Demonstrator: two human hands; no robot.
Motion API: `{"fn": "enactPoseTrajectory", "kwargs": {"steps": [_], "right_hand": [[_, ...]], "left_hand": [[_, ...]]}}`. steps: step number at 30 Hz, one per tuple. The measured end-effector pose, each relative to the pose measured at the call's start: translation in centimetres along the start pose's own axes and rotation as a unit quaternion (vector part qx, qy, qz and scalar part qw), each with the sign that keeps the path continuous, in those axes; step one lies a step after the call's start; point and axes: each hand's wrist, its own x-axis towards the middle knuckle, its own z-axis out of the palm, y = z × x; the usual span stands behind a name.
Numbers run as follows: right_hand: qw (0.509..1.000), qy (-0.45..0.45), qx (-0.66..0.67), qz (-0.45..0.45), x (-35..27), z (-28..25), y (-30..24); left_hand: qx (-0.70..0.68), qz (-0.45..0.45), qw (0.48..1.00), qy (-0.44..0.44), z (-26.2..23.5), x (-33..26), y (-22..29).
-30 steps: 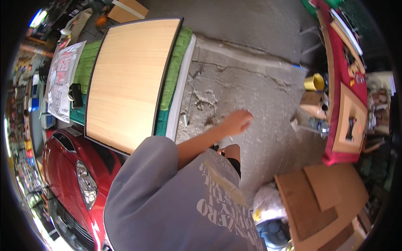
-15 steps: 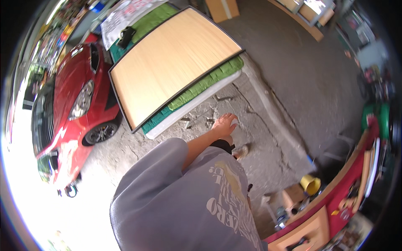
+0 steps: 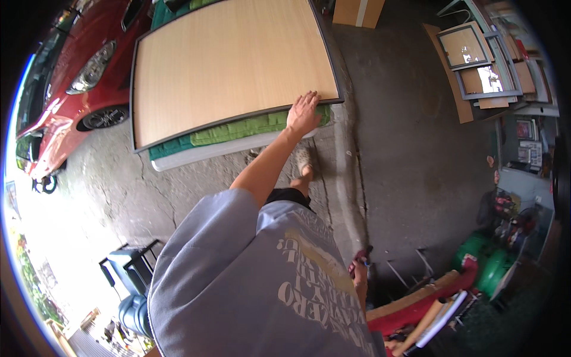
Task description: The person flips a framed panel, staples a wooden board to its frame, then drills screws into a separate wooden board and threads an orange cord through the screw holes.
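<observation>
Our left hand point(image 3: 304, 114) lay open near 12 o'clock, palm down, its fingers spread over the near right corner of a large, pale wood-grain panel point(image 3: 232, 65) with a dark frame. Our right hand point(image 3: 360, 279), low at 5 o'clock, was closed around a dark reddish tool point(image 3: 363, 256), too small for us to tell its kind. The panel spread across 11 o'clock, lying on green quilted padding point(image 3: 238, 131) that showed along the edge nearest us, above a white rim point(image 3: 226, 150). We had a red car point(image 3: 65, 107) at 10 o'clock, framed panes point(image 3: 467, 47) at 2, and a red-covered table point(image 3: 404, 312) between 4 and 5.
</observation>
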Motion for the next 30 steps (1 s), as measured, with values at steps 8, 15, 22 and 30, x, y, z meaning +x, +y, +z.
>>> {"fn": "enactPoseTrajectory", "kwargs": {"steps": [8,15,22,30], "right_hand": [[0.929,0.007,-0.284,-0.238,-1.9,7.1,-32.0],[0.588,-0.127,-0.569,-0.561,-8.2,20.8,-61.7],[-0.074,-0.328,-0.697,-0.633,-14.3,42.1,-74.3],[-0.441,-0.384,-0.682,-0.44,-12.6,55.1,-69.8]], "left_hand": [[-0.029,-0.06,0.996,0.052,3.1,2.2,-0.6],[-0.05,-0.102,0.991,0.066,4.0,2.2,-0.1],[-0.024,-0.118,0.989,0.089,3.9,1.9,0.5],[0.004,-0.145,0.985,0.097,4.0,1.7,1.4]]}}
